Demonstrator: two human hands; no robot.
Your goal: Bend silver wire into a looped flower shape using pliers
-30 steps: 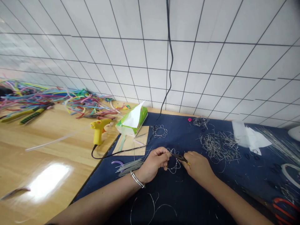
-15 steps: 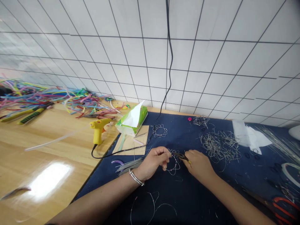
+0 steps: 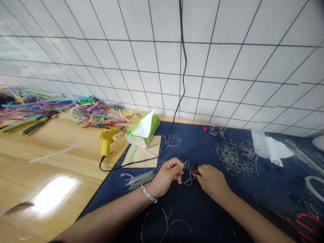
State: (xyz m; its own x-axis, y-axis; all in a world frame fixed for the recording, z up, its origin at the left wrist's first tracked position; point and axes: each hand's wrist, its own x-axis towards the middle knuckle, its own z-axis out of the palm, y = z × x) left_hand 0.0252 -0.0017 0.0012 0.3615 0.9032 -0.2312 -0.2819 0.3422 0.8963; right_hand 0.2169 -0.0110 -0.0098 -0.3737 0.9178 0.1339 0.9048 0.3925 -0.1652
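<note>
My left hand [image 3: 165,177], with a silver bangle on the wrist, pinches a looped wire flower [image 3: 187,172] over the dark blue mat [image 3: 202,216]. My right hand [image 3: 211,179] is closed round small pliers [image 3: 192,170], and their tip touches the wire flower's upper edge. A finished wire flower [image 3: 173,141] lies farther back on the mat. A tangle of wire scraps [image 3: 236,157] sits to the right of my hands. A bundle of straight wires [image 3: 140,179] lies just left of my left hand.
A yellow glue gun [image 3: 107,140] stands on the wooden table [image 3: 50,162], its black cord running up the tiled wall. A green tissue pack [image 3: 143,130] and cardboard sheet [image 3: 141,156] lie beside it. Coloured strips [image 3: 50,104] pile up far left. Red-handled scissors [image 3: 307,224] lie at lower right.
Both hands shifted slightly while working the wire flower; the pliers' tip moved a little left and down against the wire. Everything else stayed in place.
</note>
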